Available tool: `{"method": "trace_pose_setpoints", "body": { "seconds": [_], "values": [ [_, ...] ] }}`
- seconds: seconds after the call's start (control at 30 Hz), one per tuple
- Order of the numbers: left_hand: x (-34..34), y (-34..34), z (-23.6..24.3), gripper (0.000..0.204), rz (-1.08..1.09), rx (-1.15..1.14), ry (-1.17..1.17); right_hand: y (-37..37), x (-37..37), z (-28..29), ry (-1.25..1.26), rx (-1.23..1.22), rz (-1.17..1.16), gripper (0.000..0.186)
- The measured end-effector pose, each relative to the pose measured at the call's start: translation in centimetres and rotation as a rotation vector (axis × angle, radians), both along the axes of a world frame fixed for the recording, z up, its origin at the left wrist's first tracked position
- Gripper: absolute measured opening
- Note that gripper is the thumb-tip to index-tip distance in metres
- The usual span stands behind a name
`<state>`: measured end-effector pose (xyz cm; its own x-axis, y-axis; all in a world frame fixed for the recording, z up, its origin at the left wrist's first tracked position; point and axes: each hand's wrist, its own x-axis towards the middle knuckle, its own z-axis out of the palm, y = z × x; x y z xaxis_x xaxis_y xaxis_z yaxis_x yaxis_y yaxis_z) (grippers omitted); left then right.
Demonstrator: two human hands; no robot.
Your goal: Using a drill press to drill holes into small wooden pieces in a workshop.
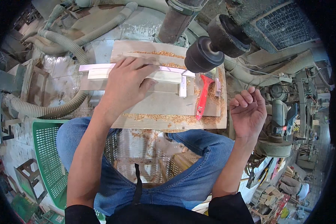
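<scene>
My left hand [127, 80] lies across a pale wooden strip [168, 76], fingers over its far side and thumb on the near side. This strip rests against a long pink-topped strip [86, 68] on a board [171, 102] strewn with shavings. Above the strip's right end hangs a black machine chuck [204, 54], its thin bit reaching down near the wood. A short white-faced block [183, 86] sits at that end. Beside it lies a red-handled brush [203, 98]. Off the board's right edge, my right hand [248, 114] is raised, palm showing, fingers loosely curled, nothing visible in it.
A thick machine column [173, 22] stands behind the board. Ribbed hoses [48, 108] run along the left and back. A green plastic basket [48, 160] is beside my left leg. Machinery [278, 112] and wood offcuts [270, 196] are at the right.
</scene>
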<state>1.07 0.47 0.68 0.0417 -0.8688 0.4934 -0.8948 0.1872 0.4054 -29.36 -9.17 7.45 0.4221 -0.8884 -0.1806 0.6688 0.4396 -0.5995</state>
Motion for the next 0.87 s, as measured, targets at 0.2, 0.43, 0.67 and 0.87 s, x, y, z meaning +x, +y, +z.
{"method": "trace_pose_setpoints", "body": {
  "seconds": [0.2, 0.43, 0.67, 0.87],
  "values": [
    [0.1, 0.1, 0.2, 0.036, 0.001, 0.089, 0.036, -0.8, 1.7, 2.8, 0.237, -0.446, -0.224, 0.028],
    [0.3, 0.2, 0.0, 0.037, -0.007, 0.092, 0.076, -3.4, 6.1, 13.1, 0.479, -1.001, -0.599, 0.037],
    [0.3, 0.3, 0.0, 0.031, 0.011, 0.071, 0.109, -6.2, 2.8, 15.6, -0.051, -0.835, 0.117, 0.055],
    [0.3, 0.3, -0.1, 0.033, 0.015, 0.077, 0.100, -6.3, 2.4, 15.1, -0.210, -0.919, 0.334, 0.073]
  ]
}}
